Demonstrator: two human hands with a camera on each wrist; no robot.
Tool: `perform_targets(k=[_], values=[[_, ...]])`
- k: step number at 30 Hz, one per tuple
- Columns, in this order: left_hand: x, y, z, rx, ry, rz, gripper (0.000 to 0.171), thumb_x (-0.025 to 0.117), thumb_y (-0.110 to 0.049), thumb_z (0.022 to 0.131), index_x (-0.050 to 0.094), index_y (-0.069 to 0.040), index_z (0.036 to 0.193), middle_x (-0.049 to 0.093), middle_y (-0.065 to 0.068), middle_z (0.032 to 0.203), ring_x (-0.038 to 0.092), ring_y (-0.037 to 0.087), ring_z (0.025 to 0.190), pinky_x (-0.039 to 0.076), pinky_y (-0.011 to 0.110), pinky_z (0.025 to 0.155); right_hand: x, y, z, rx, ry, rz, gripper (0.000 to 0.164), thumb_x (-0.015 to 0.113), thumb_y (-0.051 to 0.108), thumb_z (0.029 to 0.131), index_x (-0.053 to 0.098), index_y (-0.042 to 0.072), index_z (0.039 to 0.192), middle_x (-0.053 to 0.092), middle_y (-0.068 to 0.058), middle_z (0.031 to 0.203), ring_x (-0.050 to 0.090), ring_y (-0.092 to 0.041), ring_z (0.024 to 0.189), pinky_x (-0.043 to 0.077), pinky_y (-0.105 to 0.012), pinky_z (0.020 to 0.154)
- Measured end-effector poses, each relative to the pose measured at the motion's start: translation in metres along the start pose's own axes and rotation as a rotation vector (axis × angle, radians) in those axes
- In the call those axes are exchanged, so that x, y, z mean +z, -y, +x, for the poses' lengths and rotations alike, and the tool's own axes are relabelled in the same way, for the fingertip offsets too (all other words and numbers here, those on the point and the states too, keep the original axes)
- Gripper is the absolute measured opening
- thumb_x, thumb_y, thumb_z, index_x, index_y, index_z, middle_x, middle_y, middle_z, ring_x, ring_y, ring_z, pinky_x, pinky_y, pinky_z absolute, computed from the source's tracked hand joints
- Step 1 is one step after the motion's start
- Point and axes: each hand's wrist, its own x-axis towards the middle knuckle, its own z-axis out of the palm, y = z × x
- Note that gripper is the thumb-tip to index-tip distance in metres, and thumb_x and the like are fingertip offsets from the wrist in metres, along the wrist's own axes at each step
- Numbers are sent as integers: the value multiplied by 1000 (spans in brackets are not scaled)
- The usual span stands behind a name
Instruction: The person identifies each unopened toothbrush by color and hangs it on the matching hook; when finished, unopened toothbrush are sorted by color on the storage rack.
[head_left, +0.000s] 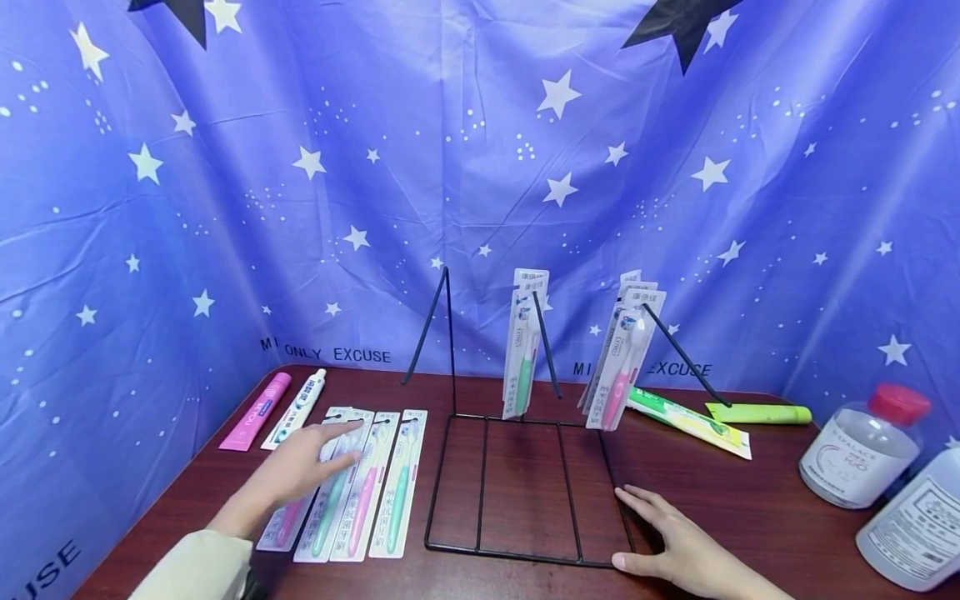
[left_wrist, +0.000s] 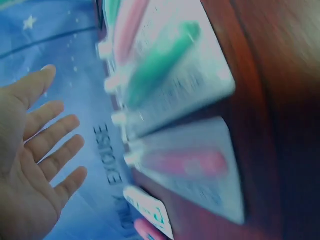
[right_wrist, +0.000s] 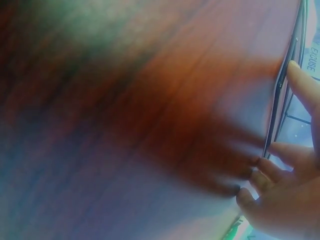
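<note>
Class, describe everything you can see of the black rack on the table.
The black rack looks like thin metal rod. Its rectangular base, with two inner bars, lies flat on the table; a rear upright shows at left. Three arms slant forward: the left bare, the middle holding toothbrush packs, front brush green, the right holding more, front brush pink. The right hand touches the base's right side near the front corner.

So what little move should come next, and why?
Probably pinch a toothbrush pack with the left hand: it hovers empty over the row, and the leftmost hook is bare, while both other hooks carry hanging packs.
</note>
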Motion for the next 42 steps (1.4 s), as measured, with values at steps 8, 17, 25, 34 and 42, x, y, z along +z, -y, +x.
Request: perform_targets(k=[8,17,25,34,42], values=[[-9,26,-17,-165,-145,-58,43,65,-29,83,60,-3,118,62,18,110,57,37,101,43,52,83,-1,2,-1,22,18,14,82,66,47,76,35,5,139,30,-24,138,31,-49,121,36,-64,83],[-6,43,-27,-395,-59,-116,50,69,-38,77,64,2,106,66,12,84,60,26,78,46,44,70,-1,1,-1,8,10,12,81,66,46,77,35,5,139,30,-24,138,31,-49,121,36,-63,83],[-2,42,-24,-498,58,-66,59,68,-49,73,64,3,101,62,18,91,55,27,79,43,45,69,0,2,0,22,16,19,81,66,47,77,34,5,139,30,-24,138,30,-49,121,36,-63,83],[-7,22,-12,-689,155,-14,45,70,-34,73,59,8,86,54,15,73,50,26,66,42,38,56,0,2,-1,15,24,36,82,66,46,77,33,4,140,29,-25,138,29,-50,122,36,-63,83],[-5,30,-9,-774,173,-260,68,70,-31,76,42,21,110,50,24,90,50,32,81,44,43,74,0,2,-1,29,25,44,82,67,46,77,33,5,140,29,-25,139,29,-49,122,34,-64,84]])
